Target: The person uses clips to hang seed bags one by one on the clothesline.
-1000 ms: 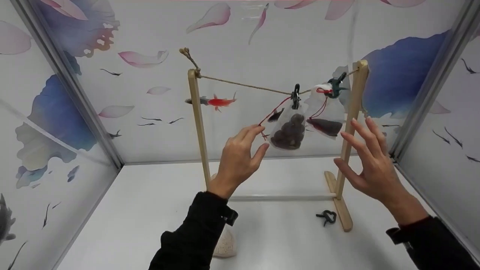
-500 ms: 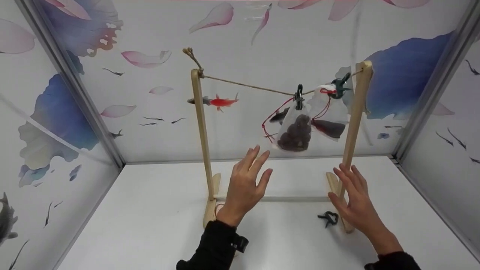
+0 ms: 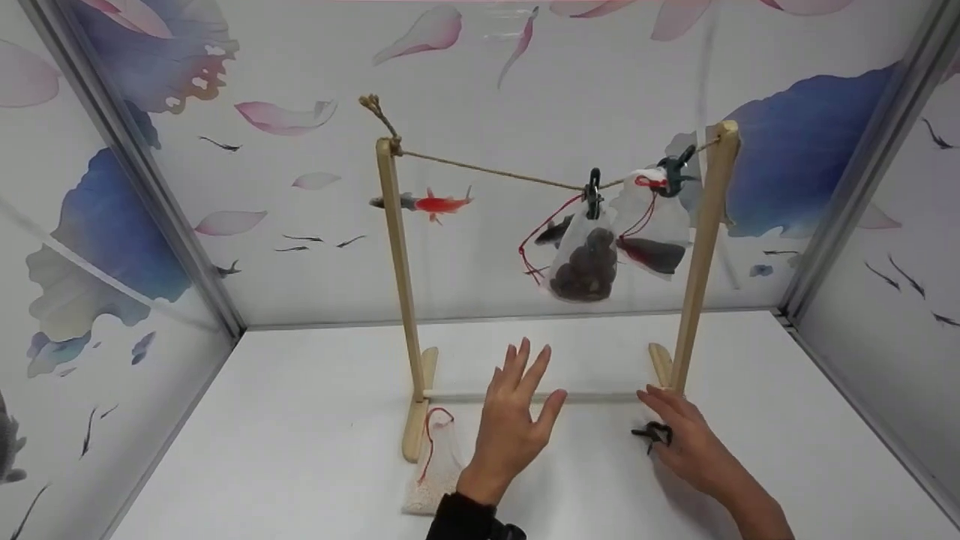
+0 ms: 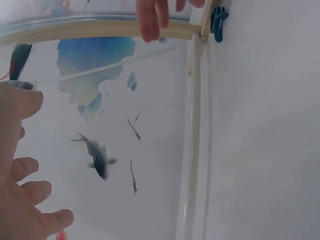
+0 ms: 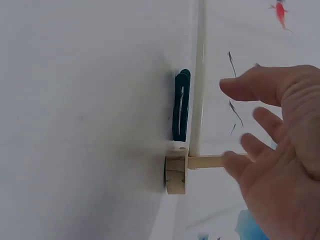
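Note:
My left hand [image 3: 517,427] is held over the table before the rack's crossbar, fingers spread and straight, holding nothing. My right hand [image 3: 694,450] is beside the dark green spring clip [image 3: 654,433] lying at the rack's right foot. In the right wrist view, the thumb and loosely bent fingers stand apart from that clip [image 5: 181,106]. On the rack's twine [image 3: 487,170] hang two sheer drawstring bags: one with dark round lumps [image 3: 586,266], under a black clip [image 3: 593,193], and a second with dark contents [image 3: 656,253], under a green clip [image 3: 677,172].
A third drawstring bag [image 3: 433,491], with pale grainy contents and a red cord, lies by the rack's left foot [image 3: 414,431]. Wooden posts [image 3: 705,255] and a white crossbar [image 3: 600,397] form the rack. Printed panels [image 3: 315,247] enclose the table.
Both hands have come down from the hanging bags toward the table, the left letting go of the red cord's area, the right reaching the loose clip. The third bag has come into fuller view.

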`<action>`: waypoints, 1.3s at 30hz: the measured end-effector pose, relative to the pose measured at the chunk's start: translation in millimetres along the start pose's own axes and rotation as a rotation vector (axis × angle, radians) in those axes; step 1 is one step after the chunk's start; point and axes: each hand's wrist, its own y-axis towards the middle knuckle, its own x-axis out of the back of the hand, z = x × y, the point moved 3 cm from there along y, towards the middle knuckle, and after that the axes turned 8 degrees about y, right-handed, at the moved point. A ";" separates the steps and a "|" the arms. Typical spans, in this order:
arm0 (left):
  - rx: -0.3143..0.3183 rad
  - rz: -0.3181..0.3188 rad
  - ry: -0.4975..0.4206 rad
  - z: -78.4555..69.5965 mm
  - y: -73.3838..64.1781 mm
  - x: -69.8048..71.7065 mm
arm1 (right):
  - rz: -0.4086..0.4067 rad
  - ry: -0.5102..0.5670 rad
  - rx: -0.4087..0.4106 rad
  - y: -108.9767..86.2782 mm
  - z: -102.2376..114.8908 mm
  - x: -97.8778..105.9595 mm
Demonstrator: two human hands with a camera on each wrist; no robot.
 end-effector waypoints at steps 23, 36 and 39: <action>0.168 0.727 -0.127 -3.3 -54.9 -32.7 | 0.349 -0.009 -0.200 4.4 -7.8 -5.3; 0.099 0.787 -0.066 -3.0 -62.3 -36.6 | 0.271 -0.089 -0.339 5.7 -5.6 -2.8; 0.095 0.793 -0.058 -2.9 -62.6 -36.6 | 0.277 -0.096 -0.330 6.0 -3.6 -3.1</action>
